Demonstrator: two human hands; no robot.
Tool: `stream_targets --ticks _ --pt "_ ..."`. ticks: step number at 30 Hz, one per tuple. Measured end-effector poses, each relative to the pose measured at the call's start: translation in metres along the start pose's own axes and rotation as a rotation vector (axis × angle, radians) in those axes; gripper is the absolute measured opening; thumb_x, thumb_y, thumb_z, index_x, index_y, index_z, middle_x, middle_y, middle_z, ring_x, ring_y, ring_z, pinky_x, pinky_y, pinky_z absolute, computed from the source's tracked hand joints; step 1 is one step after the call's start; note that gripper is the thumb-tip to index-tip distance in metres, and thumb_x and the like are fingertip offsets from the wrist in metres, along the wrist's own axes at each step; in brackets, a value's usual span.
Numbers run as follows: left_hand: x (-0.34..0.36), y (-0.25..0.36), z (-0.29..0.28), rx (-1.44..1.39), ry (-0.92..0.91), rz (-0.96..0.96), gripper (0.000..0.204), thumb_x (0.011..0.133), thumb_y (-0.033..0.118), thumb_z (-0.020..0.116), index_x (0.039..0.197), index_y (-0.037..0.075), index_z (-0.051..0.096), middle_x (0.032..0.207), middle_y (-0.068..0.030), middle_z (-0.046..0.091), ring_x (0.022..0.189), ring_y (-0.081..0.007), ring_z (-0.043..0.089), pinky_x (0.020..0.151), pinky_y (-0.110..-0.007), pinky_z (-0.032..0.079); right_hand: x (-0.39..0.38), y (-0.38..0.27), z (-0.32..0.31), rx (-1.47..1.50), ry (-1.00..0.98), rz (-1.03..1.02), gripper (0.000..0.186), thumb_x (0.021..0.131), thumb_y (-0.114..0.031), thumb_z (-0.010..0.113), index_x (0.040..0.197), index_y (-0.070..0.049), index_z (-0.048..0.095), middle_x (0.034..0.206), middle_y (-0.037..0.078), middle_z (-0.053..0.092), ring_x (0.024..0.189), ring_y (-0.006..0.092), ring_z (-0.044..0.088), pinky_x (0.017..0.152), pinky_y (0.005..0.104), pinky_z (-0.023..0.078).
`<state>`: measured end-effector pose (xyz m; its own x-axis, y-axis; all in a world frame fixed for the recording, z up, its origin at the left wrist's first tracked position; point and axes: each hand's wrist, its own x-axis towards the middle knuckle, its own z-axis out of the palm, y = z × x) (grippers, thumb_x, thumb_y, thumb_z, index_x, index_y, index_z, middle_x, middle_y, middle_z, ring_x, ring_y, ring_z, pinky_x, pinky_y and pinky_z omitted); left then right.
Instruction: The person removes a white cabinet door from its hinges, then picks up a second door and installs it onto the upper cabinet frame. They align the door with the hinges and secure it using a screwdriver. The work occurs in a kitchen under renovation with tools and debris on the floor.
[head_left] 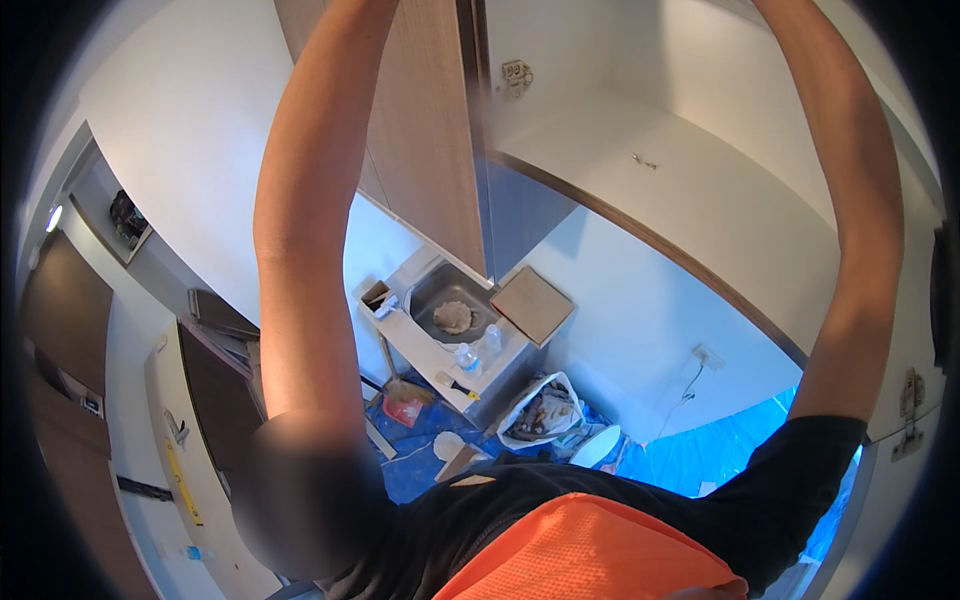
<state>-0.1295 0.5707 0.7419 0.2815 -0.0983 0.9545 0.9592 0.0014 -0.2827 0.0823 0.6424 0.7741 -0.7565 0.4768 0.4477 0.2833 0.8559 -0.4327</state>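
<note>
Both my arms reach up past the top edge, so my left hand and my right hand are out of sight and I cannot see what they touch. My left arm [310, 180] rises in front of a wood-grain cabinet door [425, 150]. On the other side, my right arm [865, 190] passes along the right end of an open wall cabinet with a pale inside [690, 215]. Some small metal pieces [645, 162] lie on the cabinet's bottom panel. A metal hinge [517, 79] is fixed to its left inner wall, and more hinges [909, 405] show at the far right.
Below stands a counter with a steel sink [425, 297], a plastic bottle [467, 358] and a brush [459, 387]. A full white rubbish bag [512, 428], a broom [408, 390] and a red dustpan [403, 411] rest on blue sheeting [415, 480]. A yellow level [183, 482] lies at left.
</note>
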Motion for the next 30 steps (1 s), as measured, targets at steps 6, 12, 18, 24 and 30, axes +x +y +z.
stream_targets --ticks 6,12,18,24,30 --pt "-0.002 0.001 0.004 0.028 0.027 -0.017 0.014 0.075 0.019 0.082 0.088 0.016 0.081 0.121 -0.0133 0.061 0.119 -0.0415 0.048 0.097 -0.055 0.046 0.017 0.011 -0.004 0.321 -0.224 0.128 0.026 0.103 -0.036 0.062 0.096 -0.011 0.063 0.068 -0.004 0.056 0.046 0.0013 0.040 0.037 0.0184 0.027" --pt "-0.006 0.003 0.006 -0.022 0.057 -0.010 0.013 0.073 0.017 0.082 0.086 0.014 0.080 0.120 -0.0135 0.060 0.120 -0.0402 0.048 0.093 -0.056 0.048 0.019 0.022 -0.005 0.603 -0.313 0.202 0.024 0.104 -0.034 0.060 0.096 -0.011 0.061 0.069 -0.003 0.054 0.048 0.0020 0.039 0.038 0.0180 0.027" --pt "-0.006 0.004 0.010 0.026 0.074 -0.018 0.012 0.073 0.017 0.082 0.085 0.014 0.079 0.122 -0.0147 0.059 0.120 -0.0404 0.047 0.092 -0.057 0.048 -0.010 0.027 0.027 -1.062 0.439 -0.787 0.022 0.099 -0.029 0.063 0.109 -0.009 0.062 0.080 0.013 0.068 0.068 0.0279 0.067 0.057 0.0402 0.053" --pt "-0.005 0.006 0.003 -0.022 0.033 -0.049 0.013 0.073 0.020 0.083 0.085 0.015 0.081 0.120 -0.0138 0.059 0.118 -0.0400 0.048 0.093 -0.056 0.047 -0.014 0.012 0.018 -1.010 0.345 -0.635 0.033 0.092 -0.030 0.068 0.118 -0.010 0.059 0.093 0.017 0.071 0.080 0.0378 0.069 0.073 0.0492 0.054" --pt "0.000 0.003 -0.001 -0.034 0.050 0.009 0.011 0.072 0.021 0.084 0.082 0.017 0.082 0.115 -0.0118 0.060 0.115 -0.0372 0.050 0.094 -0.053 0.046 0.027 0.041 0.022 -0.127 0.352 -0.212 0.056 0.089 -0.033 0.073 0.135 -0.016 0.046 0.105 0.014 0.073 0.091 0.0311 0.070 0.079 0.0439 0.053"
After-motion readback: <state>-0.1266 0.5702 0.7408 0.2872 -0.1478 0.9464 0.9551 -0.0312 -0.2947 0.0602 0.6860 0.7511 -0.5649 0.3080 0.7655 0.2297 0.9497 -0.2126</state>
